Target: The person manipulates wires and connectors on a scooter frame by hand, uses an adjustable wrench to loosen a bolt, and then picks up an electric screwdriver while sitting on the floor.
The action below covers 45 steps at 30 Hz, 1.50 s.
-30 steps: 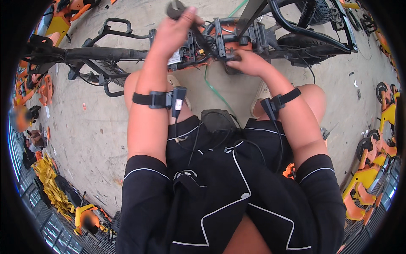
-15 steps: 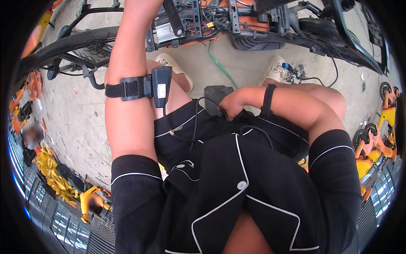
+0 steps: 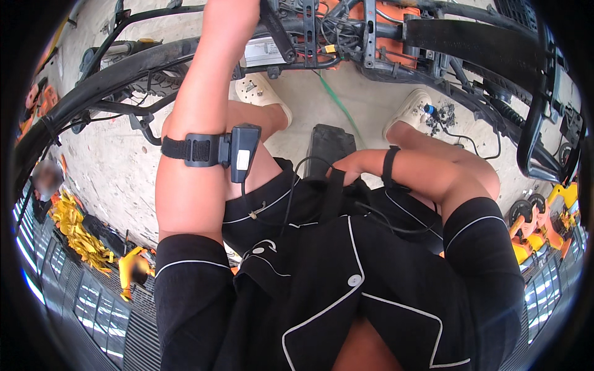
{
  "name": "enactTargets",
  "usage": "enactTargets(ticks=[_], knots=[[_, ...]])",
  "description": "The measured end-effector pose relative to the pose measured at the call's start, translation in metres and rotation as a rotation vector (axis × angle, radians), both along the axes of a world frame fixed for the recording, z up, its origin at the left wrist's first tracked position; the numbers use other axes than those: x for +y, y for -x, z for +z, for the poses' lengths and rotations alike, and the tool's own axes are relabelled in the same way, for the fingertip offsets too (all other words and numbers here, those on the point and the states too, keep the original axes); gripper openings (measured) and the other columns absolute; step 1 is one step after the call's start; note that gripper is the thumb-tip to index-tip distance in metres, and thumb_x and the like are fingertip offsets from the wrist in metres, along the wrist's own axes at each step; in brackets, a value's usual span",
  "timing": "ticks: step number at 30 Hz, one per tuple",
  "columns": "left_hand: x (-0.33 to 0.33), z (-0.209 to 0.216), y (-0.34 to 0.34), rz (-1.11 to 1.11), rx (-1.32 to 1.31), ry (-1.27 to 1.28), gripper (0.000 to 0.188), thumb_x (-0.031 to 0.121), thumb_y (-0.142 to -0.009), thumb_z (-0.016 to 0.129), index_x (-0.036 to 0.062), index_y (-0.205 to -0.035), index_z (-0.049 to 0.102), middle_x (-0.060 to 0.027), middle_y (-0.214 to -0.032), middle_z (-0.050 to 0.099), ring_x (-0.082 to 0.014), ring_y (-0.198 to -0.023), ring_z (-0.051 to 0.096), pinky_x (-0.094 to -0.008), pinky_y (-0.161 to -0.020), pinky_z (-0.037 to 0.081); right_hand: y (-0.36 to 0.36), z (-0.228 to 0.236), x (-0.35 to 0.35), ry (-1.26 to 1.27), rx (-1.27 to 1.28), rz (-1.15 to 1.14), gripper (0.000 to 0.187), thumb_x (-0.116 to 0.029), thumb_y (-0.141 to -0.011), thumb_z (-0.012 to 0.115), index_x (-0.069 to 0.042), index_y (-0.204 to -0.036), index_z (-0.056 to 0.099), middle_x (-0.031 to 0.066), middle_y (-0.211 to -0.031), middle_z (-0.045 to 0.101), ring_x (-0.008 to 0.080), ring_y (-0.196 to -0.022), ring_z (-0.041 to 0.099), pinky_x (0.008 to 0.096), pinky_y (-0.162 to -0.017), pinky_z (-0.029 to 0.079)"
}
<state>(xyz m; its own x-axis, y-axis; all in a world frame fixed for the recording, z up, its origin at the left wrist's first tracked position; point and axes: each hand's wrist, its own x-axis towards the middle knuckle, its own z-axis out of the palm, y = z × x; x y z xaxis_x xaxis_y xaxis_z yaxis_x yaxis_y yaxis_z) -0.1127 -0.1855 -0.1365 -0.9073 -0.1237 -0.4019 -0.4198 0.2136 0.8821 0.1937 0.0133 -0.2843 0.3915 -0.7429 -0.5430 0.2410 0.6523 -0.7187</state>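
Note:
My left hand [image 3: 232, 18] reaches up to the dark metal vehicle frame [image 3: 142, 60]. It is at a flat black bar [image 3: 276, 32], beside a silver finned box [image 3: 260, 52]; its fingers run out of the picture at the top. Between my knees stands a black block-shaped thing [image 3: 331, 145], possibly a battery pack. My right hand [image 3: 348, 166] is closed at its near right side, fingers partly hidden. A dark strap-like piece [image 3: 335, 191] hangs just below that hand. On my left forearm is a strapped black device [image 3: 245, 153] with a cable.
Loose wires [image 3: 340, 28] and a yellow connector [image 3: 330, 49] sit in the frame. A green strip [image 3: 337, 102] lies on the concrete floor between my shoes. A cable with a blue plug [image 3: 429, 109] lies by dark debris. Orange and yellow parts [image 3: 541, 222] stand right; yellow material [image 3: 77, 232] lies left.
The vehicle frame appears lower and further right in view. My right hand sits slightly further right, and more of the black block shows. The dark strap-like piece has come into sight.

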Motion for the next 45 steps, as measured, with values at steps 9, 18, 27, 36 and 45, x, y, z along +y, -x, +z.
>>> enactTargets(ticks=[9,18,27,36,45], knots=[[0.027,0.005,0.005,-0.06,0.22,0.052,0.046,0.044,-0.098,0.057,0.0056,-0.074,0.068,-0.0019,-0.062,0.057,-0.0125,-0.057,0.048,-0.0299,-0.055,0.038,-0.063,-0.121,-0.015,0.062,-0.193,0.034,0.038,-0.03,-0.074,0.073,-0.008,-0.104,0.066,0.0076,-0.085,0.072,0.0221,-0.074,0.068,0.0397,-0.061,0.052],[0.017,0.035,-0.053,-0.189,0.46,0.125,0.059,0.058,-0.095,0.055,0.0036,-0.082,0.075,-0.0024,-0.066,0.057,-0.0139,-0.066,0.05,-0.0328,-0.061,0.041,0.044,0.018,0.019,-0.314,0.071,-0.182,0.036,-0.022,-0.087,0.063,-0.006,-0.119,0.067,0.005,-0.109,0.069,0.0166,-0.101,0.063,0.0341,-0.085,0.052],[0.007,0.073,-0.099,-0.006,0.663,-0.104,0.057,0.046,-0.098,0.058,-0.0005,-0.067,0.064,-0.0052,-0.061,0.061,-0.0129,-0.059,0.056,-0.0303,-0.058,0.045,0.071,0.319,0.126,-0.243,0.962,-1.193,0.027,-0.026,-0.098,0.058,-0.004,-0.113,0.065,0.0016,-0.087,0.066,0.01,-0.082,0.061,0.0267,-0.076,0.047],[0.025,0.184,-0.207,-0.041,0.719,-0.485,0.058,0.046,-0.101,0.053,0.001,-0.065,0.059,-0.0061,-0.06,0.057,-0.0129,-0.055,0.054,-0.0278,-0.054,0.043,-0.048,0.376,0.112,-0.01,1.133,-1.747,0.023,-0.024,-0.101,0.056,-0.006,-0.11,0.066,-0.0012,-0.076,0.057,0.0061,-0.068,0.052,0.0225,-0.058,0.043],[0.072,0.131,-0.25,-0.139,0.361,-0.655,0.057,0.048,-0.1,0.052,0.0026,-0.066,0.057,-0.0061,-0.057,0.055,-0.0139,-0.047,0.053,-0.0278,-0.046,0.041,-0.065,0.307,0.0,0.378,0.351,-1.673,0.037,-0.033,-0.104,0.053,-0.001,-0.123,0.054,0.0061,-0.1,0.066,0.0133,-0.086,0.066,0.0276,-0.071,0.052]])
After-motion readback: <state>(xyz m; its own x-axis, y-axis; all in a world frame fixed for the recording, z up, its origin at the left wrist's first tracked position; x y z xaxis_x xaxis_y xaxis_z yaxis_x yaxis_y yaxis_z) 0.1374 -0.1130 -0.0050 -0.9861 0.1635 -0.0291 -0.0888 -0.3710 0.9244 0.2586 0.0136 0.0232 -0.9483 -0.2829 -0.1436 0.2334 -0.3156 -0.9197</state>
